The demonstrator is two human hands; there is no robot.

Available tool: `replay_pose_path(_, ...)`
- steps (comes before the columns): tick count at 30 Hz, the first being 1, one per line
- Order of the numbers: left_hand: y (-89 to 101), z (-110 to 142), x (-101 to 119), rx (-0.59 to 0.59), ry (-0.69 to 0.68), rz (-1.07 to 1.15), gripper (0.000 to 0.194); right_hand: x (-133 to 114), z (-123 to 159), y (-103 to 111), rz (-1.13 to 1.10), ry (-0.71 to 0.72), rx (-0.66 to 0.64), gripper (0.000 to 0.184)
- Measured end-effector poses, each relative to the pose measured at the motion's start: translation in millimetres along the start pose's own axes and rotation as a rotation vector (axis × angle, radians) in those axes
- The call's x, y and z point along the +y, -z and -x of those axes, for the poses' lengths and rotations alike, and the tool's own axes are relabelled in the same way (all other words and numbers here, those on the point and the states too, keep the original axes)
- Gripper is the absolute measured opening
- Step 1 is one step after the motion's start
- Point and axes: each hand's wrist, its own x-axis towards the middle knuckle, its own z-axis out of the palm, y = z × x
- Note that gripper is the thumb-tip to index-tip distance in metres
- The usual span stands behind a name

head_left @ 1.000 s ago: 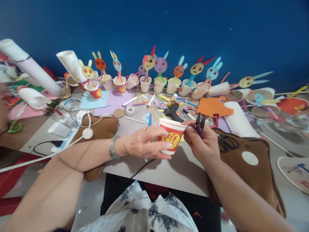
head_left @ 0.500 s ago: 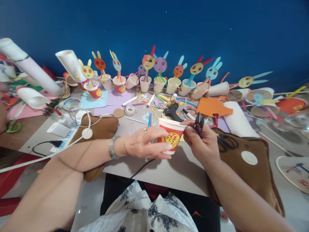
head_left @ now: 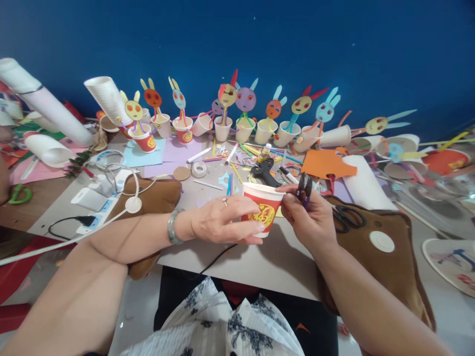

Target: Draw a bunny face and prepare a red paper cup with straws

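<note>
A red and white paper cup (head_left: 272, 205) with a yellow round emblem is held upright, slightly tilted, above the near edge of the table. My left hand (head_left: 220, 217) is wrapped around its left side, fingers across the front. At the cup's right rim, my right hand (head_left: 311, 215) pinches the edge between thumb and finger. The same hand also keeps a small two-jawed tool (head_left: 304, 190) with dark pointed tips and a purple body, tips upward; its exact kind is unclear. A black glue gun (head_left: 266, 170) lies just behind the cup.
Along the blue wall stand paper cups with rabbit figures, such as an orange-faced one (head_left: 274, 110). Pens, paper scraps and a tape roll (head_left: 199, 169) cover the middle. Left are a power strip (head_left: 98, 217) and cables; right, black scissors (head_left: 349, 217) on a brown cushion (head_left: 374, 277).
Almost nothing differs. The view has shifted very slightly, and both hands keep the same hold on the cup and the tool.
</note>
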Motion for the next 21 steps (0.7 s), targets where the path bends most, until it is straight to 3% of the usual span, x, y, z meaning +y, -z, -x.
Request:
replay_pose_path(13,8.5,-8.3,-0.8,-0.092,-0.039,-0.019,0.029,0.8,0.2,0.4,-0.007,-0.002,0.009,0.03)
replay_pose_path(21,8.5,-10.4,-0.5,-0.073,-0.059,-0.043,0.028,-1.7,-0.2,-0.7,-0.002,0.004,0.006,0.032)
